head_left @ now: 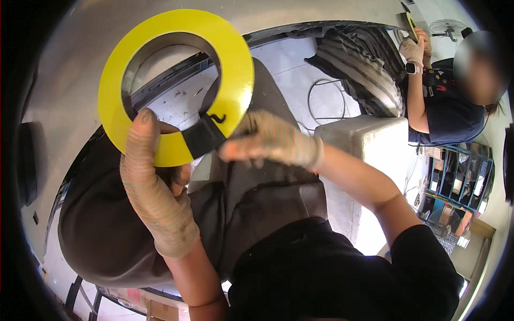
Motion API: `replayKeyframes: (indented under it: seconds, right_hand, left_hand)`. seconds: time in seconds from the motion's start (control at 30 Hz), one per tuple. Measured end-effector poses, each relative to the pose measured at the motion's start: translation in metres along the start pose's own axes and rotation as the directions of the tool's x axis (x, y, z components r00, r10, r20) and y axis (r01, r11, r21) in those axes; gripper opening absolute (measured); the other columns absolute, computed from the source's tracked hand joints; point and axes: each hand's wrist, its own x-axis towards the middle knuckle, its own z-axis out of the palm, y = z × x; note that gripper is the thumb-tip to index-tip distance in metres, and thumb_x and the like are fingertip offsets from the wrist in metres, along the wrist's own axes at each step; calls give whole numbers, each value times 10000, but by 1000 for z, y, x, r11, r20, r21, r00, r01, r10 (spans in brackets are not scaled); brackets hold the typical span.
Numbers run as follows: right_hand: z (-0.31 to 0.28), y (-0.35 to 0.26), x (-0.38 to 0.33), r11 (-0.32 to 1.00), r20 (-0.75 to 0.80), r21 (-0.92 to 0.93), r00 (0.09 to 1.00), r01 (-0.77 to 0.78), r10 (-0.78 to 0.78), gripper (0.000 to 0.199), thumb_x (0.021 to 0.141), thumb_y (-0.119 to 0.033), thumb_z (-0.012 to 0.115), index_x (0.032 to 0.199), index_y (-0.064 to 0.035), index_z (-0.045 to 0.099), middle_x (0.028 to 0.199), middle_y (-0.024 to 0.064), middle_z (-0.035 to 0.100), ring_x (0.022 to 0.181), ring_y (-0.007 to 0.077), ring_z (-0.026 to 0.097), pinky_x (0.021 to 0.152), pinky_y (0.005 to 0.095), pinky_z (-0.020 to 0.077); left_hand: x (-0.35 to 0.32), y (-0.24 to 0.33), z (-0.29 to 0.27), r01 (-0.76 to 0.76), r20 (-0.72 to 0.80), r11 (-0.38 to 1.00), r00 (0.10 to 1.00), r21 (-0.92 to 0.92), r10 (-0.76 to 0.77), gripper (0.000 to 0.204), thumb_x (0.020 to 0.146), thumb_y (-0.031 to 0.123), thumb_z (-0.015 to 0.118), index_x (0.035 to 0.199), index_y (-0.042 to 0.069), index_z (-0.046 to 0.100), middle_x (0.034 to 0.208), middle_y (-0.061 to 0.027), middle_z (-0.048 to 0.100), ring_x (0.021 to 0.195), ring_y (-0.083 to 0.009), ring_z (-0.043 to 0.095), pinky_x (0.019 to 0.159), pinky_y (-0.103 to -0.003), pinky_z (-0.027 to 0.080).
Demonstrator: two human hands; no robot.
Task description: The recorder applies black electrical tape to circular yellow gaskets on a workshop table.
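The gloved left hand (152, 187) is gripping a yellow tape roll (176, 80) by its lower rim, thumb pressing on its face, raising it above both hands. The gloved right hand (267, 142) is pinching the dark loose tape end (203, 138) at the roll's lower edge. Beneath the hands a dark grey curved panel (107, 224) is lying. Beyond the right hand, another person's gloved hand (412, 51) is holding a second yellow roll.

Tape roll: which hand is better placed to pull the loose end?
Right. The right hand already has its fingertips at the dark tape end, while the left hand is busy gripping the yellow roll.
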Motion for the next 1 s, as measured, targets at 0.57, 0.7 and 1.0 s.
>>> replayKeyframes:
  seconds: [0.57, 0.7, 1.0]
  right_hand:
    - [-23, -90, -57, 918, 0, 239, 945, 317, -326, 496, 1051, -385, 482, 1210, 70, 602, 800, 110, 691, 575, 150, 677, 430, 191, 469]
    - [23, -146, -40, 984, -130, -151, 989, -96, 77, 463, 1032, -386, 531, 1226, 26, 613, 823, 124, 709, 568, 179, 676, 456, 281, 525]
    - [24, -103, -86, 920, 164, 153, 928, -360, 335, 627, 968, -560, 596, 1238, 6, 605, 676, 98, 699, 476, 135, 656, 410, 185, 496]
  left_hand:
    - [-10, 9, 19, 4, -66, 1000, 998, -26, -6, 446, 929, 440, 641, 930, -5, 650, 869, -86, 618, 682, -150, 604, 579, -272, 456]
    - [-8, 4, 14, -9, -27, 1000, 1000, -12, 9, 453, 935, 433, 637, 1010, -14, 657, 870, -82, 623, 704, -136, 607, 610, -255, 460]
    - [-5, 11, 42, -96, -227, 991, 967, 89, 114, 379, 897, 480, 672, 814, 113, 624, 750, 4, 595, 555, -30, 472, 462, -163, 269]
